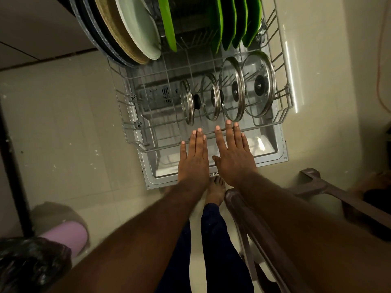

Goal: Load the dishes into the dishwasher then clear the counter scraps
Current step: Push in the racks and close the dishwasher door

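While the left hand (193, 158) and right hand (232, 157) lie flat and empty, fingers straight, at the front rail of the rack (165, 149), it stands pulled out over the open dishwasher door (273, 150). Loaded with upright plates (139, 28) and glass lids (259, 85), it likely feels heavy and rattles. The stiff front rail suits a slow, even push.

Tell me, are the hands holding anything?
Nothing is held. The left hand and right hand are flat, fingers straight, by the front of the dishwasher rack.
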